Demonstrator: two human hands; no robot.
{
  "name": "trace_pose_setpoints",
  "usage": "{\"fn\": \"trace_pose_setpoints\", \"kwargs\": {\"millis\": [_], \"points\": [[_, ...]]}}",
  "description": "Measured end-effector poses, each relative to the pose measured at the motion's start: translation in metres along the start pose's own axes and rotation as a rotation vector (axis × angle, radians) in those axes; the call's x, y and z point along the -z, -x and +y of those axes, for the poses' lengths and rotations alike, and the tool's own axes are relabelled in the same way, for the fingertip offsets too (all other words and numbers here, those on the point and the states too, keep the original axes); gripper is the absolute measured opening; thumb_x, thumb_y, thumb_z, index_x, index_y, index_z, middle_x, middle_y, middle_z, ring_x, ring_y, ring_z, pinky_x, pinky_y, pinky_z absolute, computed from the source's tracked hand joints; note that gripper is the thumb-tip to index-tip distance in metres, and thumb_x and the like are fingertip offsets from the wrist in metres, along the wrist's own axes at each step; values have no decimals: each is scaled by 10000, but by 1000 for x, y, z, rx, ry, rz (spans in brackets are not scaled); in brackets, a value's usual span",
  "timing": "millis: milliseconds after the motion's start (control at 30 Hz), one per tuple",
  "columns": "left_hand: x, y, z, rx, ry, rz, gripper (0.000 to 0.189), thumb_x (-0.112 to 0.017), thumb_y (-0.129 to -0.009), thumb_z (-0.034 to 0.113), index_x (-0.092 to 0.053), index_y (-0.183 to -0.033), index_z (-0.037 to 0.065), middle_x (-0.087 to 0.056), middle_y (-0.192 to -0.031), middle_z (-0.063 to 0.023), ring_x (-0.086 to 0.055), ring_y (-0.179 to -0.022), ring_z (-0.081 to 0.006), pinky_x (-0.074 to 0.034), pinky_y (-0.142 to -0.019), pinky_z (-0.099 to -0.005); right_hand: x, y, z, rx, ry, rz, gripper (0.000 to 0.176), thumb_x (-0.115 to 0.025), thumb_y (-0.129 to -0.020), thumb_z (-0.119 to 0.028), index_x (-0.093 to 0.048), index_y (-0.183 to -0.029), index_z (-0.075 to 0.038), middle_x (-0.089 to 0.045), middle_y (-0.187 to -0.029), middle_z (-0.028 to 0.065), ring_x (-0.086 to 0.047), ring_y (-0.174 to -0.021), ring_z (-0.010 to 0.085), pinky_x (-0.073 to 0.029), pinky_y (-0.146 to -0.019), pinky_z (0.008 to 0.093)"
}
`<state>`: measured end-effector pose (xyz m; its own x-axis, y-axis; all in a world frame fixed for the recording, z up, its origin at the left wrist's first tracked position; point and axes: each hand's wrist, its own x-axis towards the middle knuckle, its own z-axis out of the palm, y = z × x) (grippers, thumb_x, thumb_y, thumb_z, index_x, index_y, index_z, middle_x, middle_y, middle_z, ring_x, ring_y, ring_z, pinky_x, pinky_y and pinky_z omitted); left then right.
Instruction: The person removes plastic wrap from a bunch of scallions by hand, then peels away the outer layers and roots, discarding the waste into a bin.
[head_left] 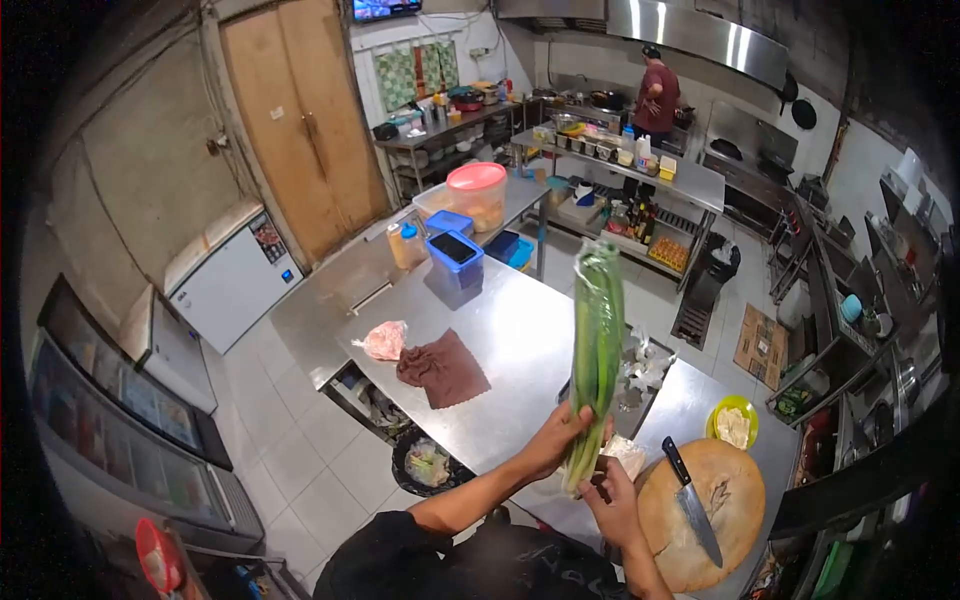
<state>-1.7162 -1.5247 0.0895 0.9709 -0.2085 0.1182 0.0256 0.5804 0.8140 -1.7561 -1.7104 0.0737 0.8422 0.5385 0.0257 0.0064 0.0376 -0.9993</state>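
Observation:
A long bunch of green onions in a clear plastic bag point(597, 340) stands upright above the steel table point(520, 340). My left hand point(560, 437) grips the bunch near its pale lower end. My right hand point(612, 498) is closed on the very bottom of the bag, just below the left hand. To the right lies a round wooden cutting board point(735, 490) with a black-handled knife point(691, 498) resting on it.
A brown cloth point(443, 368) and a pink bag point(383, 340) lie on the table. Blue containers point(455, 262) and a pink-lidded tub point(477, 192) stand farther back. A yellow plate point(733, 422) sits beside the board. A bin point(428, 462) stands on the floor. A person point(657, 95) works at the far stove.

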Motion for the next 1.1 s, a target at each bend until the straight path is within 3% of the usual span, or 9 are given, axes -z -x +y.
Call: {"fn": "trace_pose_setpoints", "kwargs": {"millis": [67,200,367,600,667,800,867,967,1100], "points": [[-8,-2,15,-26,-10,-41,745,-537,-954,657,-423,-1434,99,-557,-998,-53,-570,-915,-145,-514,-798,-302,1,-2,1,7,-82,38,470,-708,-917,-1,-502,-1340,6,-633,-1180,74,-642,-1014,151,-531,-881,300],[-7,-6,16,-24,300,7,631,-546,-980,596,-451,-1401,134,-486,-934,-37,-534,-812,-145,-486,-705,-272,-5,2,-13,62,-142,23,523,-724,-873,40,-498,-1343,10,-641,-1158,87,-660,-988,160,-541,-869,297],[-8,-12,20,-27,454,49,445,-591,-989,465,-513,-1248,111,-436,-834,-21,-471,-702,-133,-443,-611,-264,-7,3,-15,324,228,193,494,-769,-764,76,-601,-1224,13,-681,-1050,114,-699,-890,195,-580,-791,321],[-2,-11,15,-20,576,116,282,-601,-995,361,-554,-1147,129,-463,-770,0,-487,-670,-121,-439,-590,-255,-7,6,-12,474,422,265,294,-789,-772,43,-691,-1043,-18,-711,-950,136,-709,-789,218,-590,-716,322],[-2,-10,13,-28,568,168,305,-604,-991,373,-544,-1148,118,-447,-770,-2,-468,-668,-117,-434,-587,-254,-8,7,-12,518,453,322,250,-783,-798,55,-681,-1022,11,-702,-882,121,-691,-705,171,-569,-652,276],[-3,-7,9,-12,567,253,324,-602,-991,387,-533,-1138,106,-428,-765,-5,-445,-664,-121,-430,-585,-258,-1,7,-10,511,491,318,165,-739,-851,53,-664,-994,19,-693,-858,112,-679,-701,155,-552,-638,261],[-4,-6,10,-10,570,280,328,-601,-991,390,-530,-1133,103,-427,-763,-6,-446,-666,-124,-429,-585,-260,-2,7,-7,363,396,364,94,-688,-886,66,-642,-955,22,-682,-859,99,-674,-715,146,-540,-639,250],[-2,-5,11,-24,577,333,338,-599,-990,398,-524,-1125,97,-424,-759,-8,-445,-670,-129,-426,-583,-261,-7,6,-5,330,97,500,85,-673,-884,76,-623,-925,21,-673,-869,90,-673,-732,143,-544,-656,252],[-1,-6,9,-63,612,401,358,-601,-986,408,-515,-1118,86,-419,-749,-19,-445,-673,-135,-427,-579,-262,-12,8,-33,443,313,405,132,-699,-857,76,-642,-960,15,-681,-899,99,-683,-760,147,-550,-668,252]]}}
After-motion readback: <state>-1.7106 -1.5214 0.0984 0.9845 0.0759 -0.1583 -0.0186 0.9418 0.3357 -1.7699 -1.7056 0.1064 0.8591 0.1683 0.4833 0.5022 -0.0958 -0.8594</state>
